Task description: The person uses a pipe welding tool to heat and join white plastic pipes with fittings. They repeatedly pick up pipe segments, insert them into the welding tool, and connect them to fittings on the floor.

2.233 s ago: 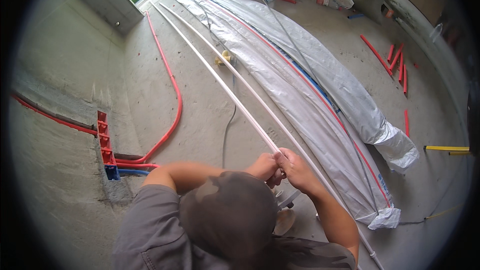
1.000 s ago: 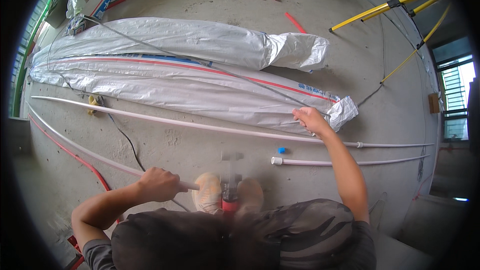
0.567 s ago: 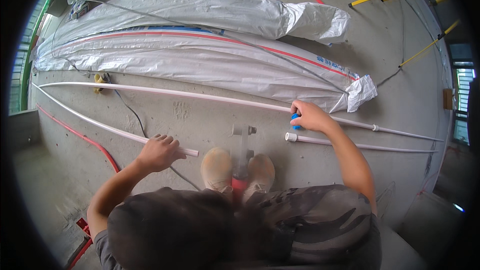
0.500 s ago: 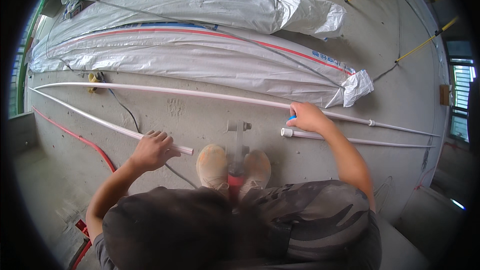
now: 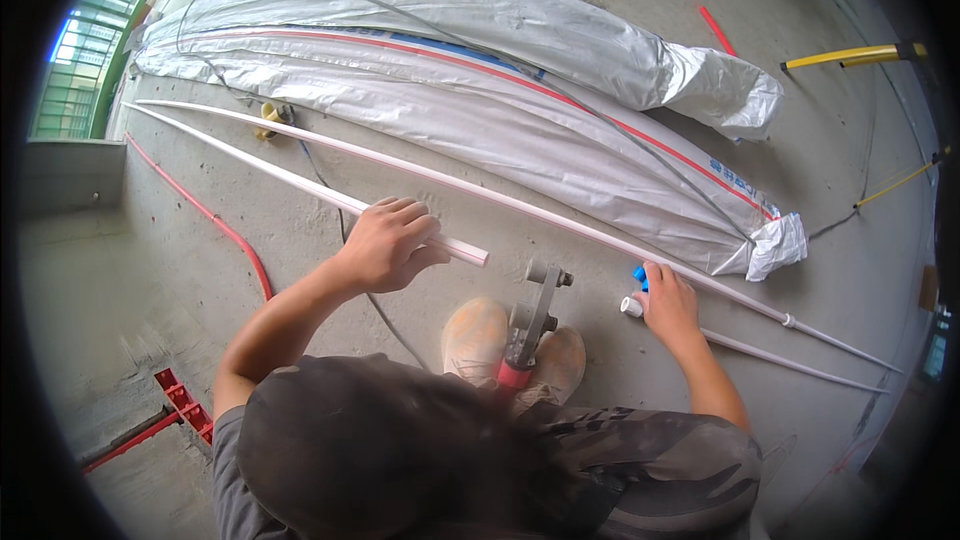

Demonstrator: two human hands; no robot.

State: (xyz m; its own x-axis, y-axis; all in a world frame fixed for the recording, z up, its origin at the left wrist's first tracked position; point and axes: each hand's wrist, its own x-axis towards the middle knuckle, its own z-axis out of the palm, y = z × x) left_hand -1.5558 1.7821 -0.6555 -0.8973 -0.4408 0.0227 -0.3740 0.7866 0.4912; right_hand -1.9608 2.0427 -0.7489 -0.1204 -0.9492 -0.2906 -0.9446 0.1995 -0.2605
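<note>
My left hand (image 5: 386,246) is closed around a white pipe (image 5: 260,165), near its cut end, and the pipe slants away to the far left. My right hand (image 5: 670,302) is closed on a small blue piece (image 5: 641,278), mostly hidden by the fingers, its kind unclear. Just below those fingers is a white fitting (image 5: 631,307) on the end of a second pipe (image 5: 790,368). A longer white pipe (image 5: 500,202) with a coupling (image 5: 788,320) runs past the right hand's fingertips. Between my shoes stands a pipe-welding tool (image 5: 541,302) with metal heads and a red body.
Long white plastic-wrapped bundles (image 5: 450,90) lie across the far floor, with a grey cable over them. A red hose (image 5: 225,230) curves at left, above a red metal piece (image 5: 185,402). Yellow legs (image 5: 850,58) stand at far right.
The view has turned and shifted. My left hand's pipe end now lies farther from my shoes. My right hand has come nearer the white fitting, still with the blue piece.
</note>
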